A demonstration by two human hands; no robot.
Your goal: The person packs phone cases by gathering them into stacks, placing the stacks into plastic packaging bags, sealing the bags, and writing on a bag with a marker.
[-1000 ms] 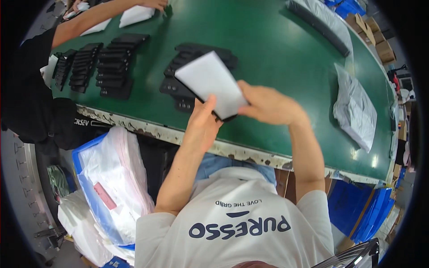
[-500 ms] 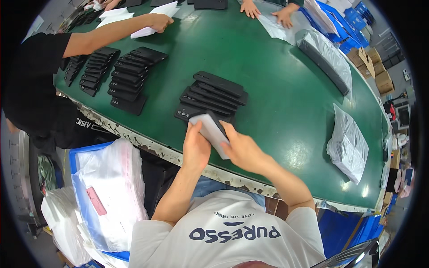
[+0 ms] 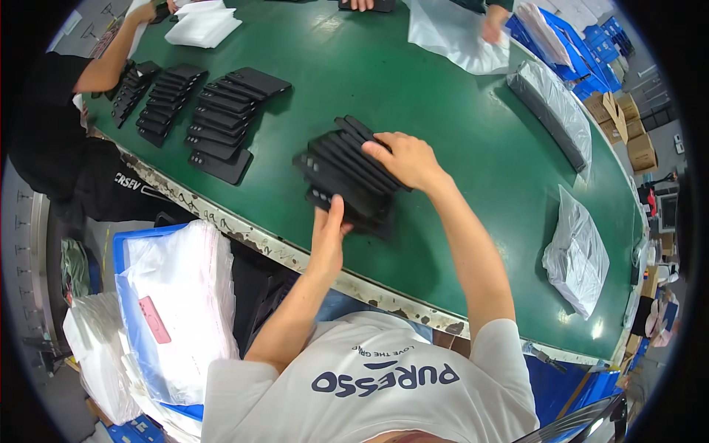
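Observation:
A fanned stack of black phone cases (image 3: 343,173), each with small camera holes at one end, lies slantwise in front of me over the green table. My left hand (image 3: 329,232) grips its near end, the thumb on top of the lowest case and the other fingers partly hidden underneath. Along the right side of the stack my right hand (image 3: 410,159) is closed over the case edges, its fingertips partly out of sight. The near cases are smeared by motion. To the left, overlapping rows of similar black cases (image 3: 221,125) rest on the table.
White sheets (image 3: 203,26) lie at the far left, near a co-worker's arm (image 3: 111,66). Across the table, another person's hand (image 3: 496,26) touches a clear plastic bag (image 3: 458,37). Wrapped bundles (image 3: 576,255) sit at the right. A blue bin (image 3: 140,244) with plastic bags stands lower left.
The white-sided piece between my hands is no longer seen there; both hands are now on the stack, the right one farther forward. The co-worker's arm at left has drawn back leftward.

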